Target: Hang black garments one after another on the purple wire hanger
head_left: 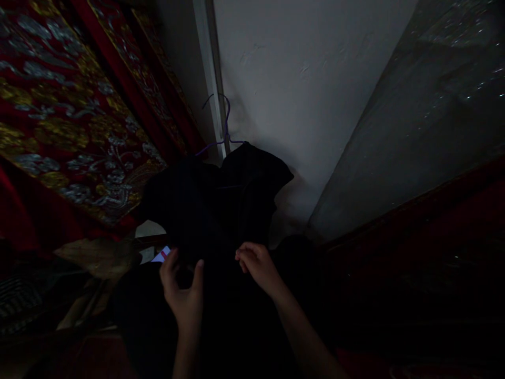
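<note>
1. A black garment (252, 176) is spread just beyond both hands, its neckline and shoulders facing the pale wall (300, 79), with a purple hanger (228, 118) set in its neck.
2. The left hand (183, 295) is held before the garment's lower left part, its thumb parted from its curved fingers and a gap left between them. A small white item with a red mark (161, 255) is seen just past its fingertips.
3. The right hand (258, 263) is placed before the garment's lower right part, its fingers curled in toward the thumb; whether cloth is pinched there cannot be told.
4. The garment's lower portion is lost in shadow, and its edge perhaps merges with dark clothing beneath the forearms.
5. Both forearms are cut off by the bottom edge of the view.
6. The red embroidered cloth (59, 100) is cut off at the upper left; the objects below it are only dimly made out.
</note>
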A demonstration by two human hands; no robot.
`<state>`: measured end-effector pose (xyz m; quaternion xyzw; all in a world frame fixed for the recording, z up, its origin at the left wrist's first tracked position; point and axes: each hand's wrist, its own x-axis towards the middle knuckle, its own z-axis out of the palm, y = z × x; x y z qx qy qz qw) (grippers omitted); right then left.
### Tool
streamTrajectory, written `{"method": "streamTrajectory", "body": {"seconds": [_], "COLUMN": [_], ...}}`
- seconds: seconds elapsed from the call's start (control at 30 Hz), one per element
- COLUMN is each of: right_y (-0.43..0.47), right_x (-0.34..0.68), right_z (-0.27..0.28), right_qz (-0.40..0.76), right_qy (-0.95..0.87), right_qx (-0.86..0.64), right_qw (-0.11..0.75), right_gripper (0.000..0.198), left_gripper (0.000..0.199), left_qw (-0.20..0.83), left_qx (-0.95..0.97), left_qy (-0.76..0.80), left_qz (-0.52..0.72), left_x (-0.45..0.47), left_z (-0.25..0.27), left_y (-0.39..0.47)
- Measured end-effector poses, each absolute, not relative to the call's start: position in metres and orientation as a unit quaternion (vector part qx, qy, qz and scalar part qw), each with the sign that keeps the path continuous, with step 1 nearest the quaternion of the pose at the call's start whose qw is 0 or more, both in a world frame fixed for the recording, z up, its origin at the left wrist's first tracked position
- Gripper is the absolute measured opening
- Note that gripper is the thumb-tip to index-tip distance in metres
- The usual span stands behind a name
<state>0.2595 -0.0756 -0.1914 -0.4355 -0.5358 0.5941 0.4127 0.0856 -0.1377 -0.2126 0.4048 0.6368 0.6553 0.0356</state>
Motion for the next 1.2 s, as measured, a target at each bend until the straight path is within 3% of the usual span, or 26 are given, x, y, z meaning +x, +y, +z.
{"method": "streamTrajectory", "body": {"seconds": [0.13,0.2,0.4,0.67,0.8,0.93,1.07,1.13,1.2], "right_y": [-0.081,-0.084,-0.066,0.017,0.024,0.014,0.007,0.003,-0.001], "right_x": [0.250,0.251,0.259,0.251,0.246,0.249,0.255,0.257,0.260], "right_z": [-0.189,-0.187,-0.167,-0.043,-0.026,-0.044,-0.044,-0.037,-0.031], "right_qz": [0.600,0.595,0.605,0.540,0.508,0.497,0.458,0.429,0.400], "right_qy": [-0.530,-0.538,-0.512,-0.518,-0.552,-0.548,-0.600,-0.632,-0.651], "right_qx": [-0.433,-0.428,-0.441,-0.389,-0.354,-0.327,-0.313,-0.303,-0.302], "right_qw": [0.415,0.417,0.421,0.537,0.559,0.588,0.576,0.571,0.570], "right_gripper": [0.019,0.022,0.022,0.025,0.025,0.021,0.021,0.022,0.022], "left_gripper": [0.019,0.013,0.020,0.025,0.026,0.019,0.028,0.030,0.015], "left_qw": [0.224,0.253,0.272,0.220,0.219,0.207,0.072,0.016,-0.023], "left_qx": [0.602,0.613,0.582,0.628,0.664,0.678,0.639,0.669,0.715], "left_qy": [0.574,0.552,0.528,0.555,0.540,0.495,0.426,0.396,0.382], "left_qz": [0.507,0.506,0.555,0.500,0.469,0.502,0.637,0.628,0.585], "left_x": [0.113,0.126,0.152,0.159,0.147,0.130,0.120,0.118,0.117], "left_z": [-0.217,-0.218,-0.233,-0.261,-0.254,-0.206,-0.116,-0.075,-0.048], "left_y": [-0.120,-0.111,-0.105,-0.094,-0.077,-0.058,-0.037,-0.026,-0.018]}}
